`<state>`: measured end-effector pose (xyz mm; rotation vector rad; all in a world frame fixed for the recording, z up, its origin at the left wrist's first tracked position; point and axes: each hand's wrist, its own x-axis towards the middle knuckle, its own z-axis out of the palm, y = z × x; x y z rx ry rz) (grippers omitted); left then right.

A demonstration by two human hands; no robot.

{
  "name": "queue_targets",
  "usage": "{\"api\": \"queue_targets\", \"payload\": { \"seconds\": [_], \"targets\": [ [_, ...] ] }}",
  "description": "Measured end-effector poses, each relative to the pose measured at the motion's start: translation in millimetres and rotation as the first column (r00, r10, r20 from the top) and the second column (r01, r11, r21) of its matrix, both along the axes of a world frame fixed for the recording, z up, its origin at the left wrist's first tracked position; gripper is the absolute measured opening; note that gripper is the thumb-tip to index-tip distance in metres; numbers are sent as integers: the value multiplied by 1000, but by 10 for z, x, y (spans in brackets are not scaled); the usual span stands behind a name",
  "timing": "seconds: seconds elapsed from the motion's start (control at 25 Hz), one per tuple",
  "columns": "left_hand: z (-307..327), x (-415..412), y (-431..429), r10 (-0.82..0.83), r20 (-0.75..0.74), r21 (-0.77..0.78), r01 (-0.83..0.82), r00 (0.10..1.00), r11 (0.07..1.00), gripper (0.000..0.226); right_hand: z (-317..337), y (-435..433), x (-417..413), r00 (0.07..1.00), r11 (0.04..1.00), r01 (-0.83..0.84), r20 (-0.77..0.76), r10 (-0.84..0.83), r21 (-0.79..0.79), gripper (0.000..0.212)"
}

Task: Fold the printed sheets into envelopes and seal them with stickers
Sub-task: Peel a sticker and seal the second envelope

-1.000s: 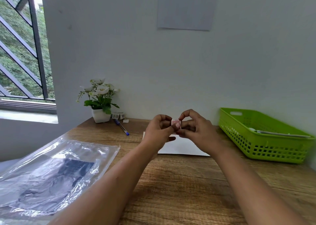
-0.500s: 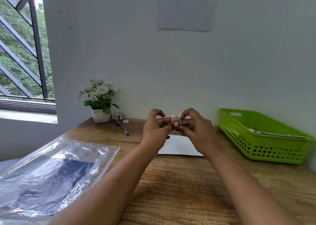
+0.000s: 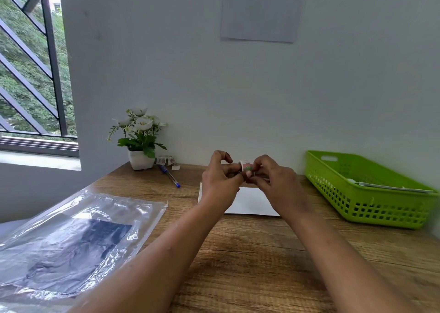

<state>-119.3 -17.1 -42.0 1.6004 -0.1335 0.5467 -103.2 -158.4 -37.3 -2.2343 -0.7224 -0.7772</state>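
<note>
The left hand (image 3: pixel 220 179) and right hand (image 3: pixel 273 181) both pinch the little sticker roll (image 3: pixel 246 165) over the white sheet (image 3: pixel 252 202); probably best to peel slowly so it doesn't curl.

Small white sticker strip (image 3: pixel 246 165) w/ pink & green print, pinched between left hand (image 3: pixel 220 180) and right hand (image 3: pixel 273 181): print too small to read, lower edge behind the fingertips. Flat white paper sheet (image 3: pixel 254 202) on the table: left part & far edge hidden behind both wrists. Lime-green plastic lattice basket (image 3: pixel 357 200) runs off the right edge; white papers (image 3: pixel 392 187) inside sit mostly below its rim. Crinkled clear plastic bag (image 3: pixel 100 217) cut off left & bottom; dark sheet (image 3: pixel 78 253) inside blurred by glare. Tiny printed roll (image 3: pixel 164 159) by the white flower pot (image 3: pixel 141 160): can't make out the print.
</note>
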Motion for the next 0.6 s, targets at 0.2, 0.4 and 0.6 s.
{"api": "queue_targets", "payload": {
  "seconds": [0.2, 0.4, 0.6],
  "targets": [
    [-6, 11, 8, 22, 2, 16, -22, 1000, 1000, 37, 0, 14, 1, 1000, 1000, -14, -3, 14, -8, 22],
    [-4, -1, -15, 25, -1, 9, -25, 1000, 1000, 37, 1, 2, 6, 1000, 1000, -12, 11, 12, -21, 21],
    [5, -10, -23, 38, 19, 5, -38, 999, 999, 36, -1, 9, -9, 998, 999, 15, 57, -12, -51, 18]
  ]
}}
